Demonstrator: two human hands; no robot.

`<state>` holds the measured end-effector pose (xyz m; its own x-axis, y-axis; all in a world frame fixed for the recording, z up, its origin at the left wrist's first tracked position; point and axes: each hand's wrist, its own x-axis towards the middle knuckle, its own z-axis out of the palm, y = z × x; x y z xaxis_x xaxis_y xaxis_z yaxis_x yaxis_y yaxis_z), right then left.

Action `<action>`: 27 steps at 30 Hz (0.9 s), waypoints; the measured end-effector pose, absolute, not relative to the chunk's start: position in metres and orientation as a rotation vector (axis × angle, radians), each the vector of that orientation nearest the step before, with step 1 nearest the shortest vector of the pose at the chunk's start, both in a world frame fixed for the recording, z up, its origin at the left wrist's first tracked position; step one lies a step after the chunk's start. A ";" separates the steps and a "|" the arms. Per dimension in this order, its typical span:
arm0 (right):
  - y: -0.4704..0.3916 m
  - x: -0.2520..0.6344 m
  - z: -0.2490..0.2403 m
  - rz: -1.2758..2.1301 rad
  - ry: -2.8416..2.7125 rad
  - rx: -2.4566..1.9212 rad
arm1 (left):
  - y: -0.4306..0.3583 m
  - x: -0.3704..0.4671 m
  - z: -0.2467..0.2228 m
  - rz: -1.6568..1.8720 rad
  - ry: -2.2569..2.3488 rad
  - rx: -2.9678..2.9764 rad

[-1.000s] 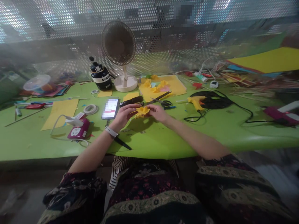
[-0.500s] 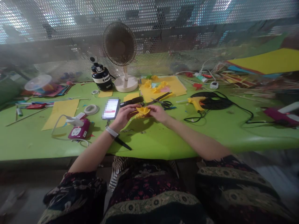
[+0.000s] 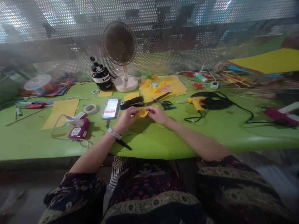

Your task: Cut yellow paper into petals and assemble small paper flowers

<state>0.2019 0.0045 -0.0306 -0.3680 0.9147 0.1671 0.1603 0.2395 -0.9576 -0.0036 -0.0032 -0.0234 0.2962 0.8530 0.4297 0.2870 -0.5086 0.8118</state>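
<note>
A small folded yellow paper piece (image 3: 142, 113) is held between my two hands over the middle of the green table. My left hand (image 3: 128, 117) pinches its left side, and my right hand (image 3: 158, 114) grips the right side with thumb and fingers together. Just behind the hands lie a black stapler (image 3: 132, 102) and dark-handled scissors (image 3: 164, 103). Left of my left hand is a phone (image 3: 110, 108). Farther back, several yellow paper flowers (image 3: 161, 85) rest on a yellow sheet (image 3: 178, 87).
A fan (image 3: 126, 83) and dark bottle (image 3: 102, 77) stand at the back. On the right lies a yellow glue gun (image 3: 197, 102) with a cable. A purple power socket (image 3: 79, 129) and a tape roll (image 3: 91, 109) are left.
The yellow paper piece has turned and less of it shows between the fingers. My left hand has moved slightly right, closer to my right hand.
</note>
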 end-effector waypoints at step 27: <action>-0.007 0.193 -0.025 0.600 -1.994 -1.215 | -0.015 0.005 -0.026 1.213 1.359 2.181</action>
